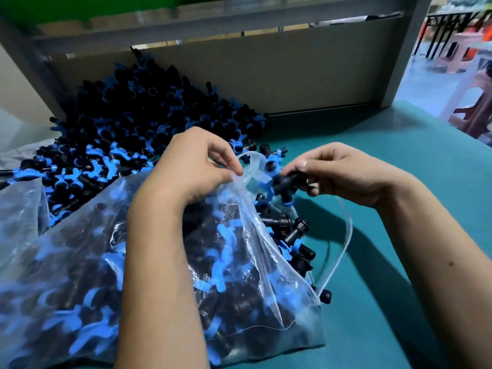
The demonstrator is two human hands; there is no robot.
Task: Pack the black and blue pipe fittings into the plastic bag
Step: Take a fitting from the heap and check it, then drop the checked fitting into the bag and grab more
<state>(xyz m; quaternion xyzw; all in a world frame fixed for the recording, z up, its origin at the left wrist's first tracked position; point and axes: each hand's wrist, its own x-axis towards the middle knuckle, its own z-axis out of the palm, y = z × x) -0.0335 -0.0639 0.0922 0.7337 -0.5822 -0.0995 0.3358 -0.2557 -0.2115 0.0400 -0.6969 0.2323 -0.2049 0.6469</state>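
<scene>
Pipe fittings (127,134), black stubby tubes with blue winged handles, lay heaped on the teal table (399,302) against a grey panel (266,75). The clear, crinkled plastic bag (80,262), already bulging with more of them, lay in front, its left edge cut off by the frame. The left hand (191,169) pinched the bag's filmy rim. The right hand (343,177) gripped one fitting (285,183) at the mouth; its fingertips were partly hidden.
</scene>
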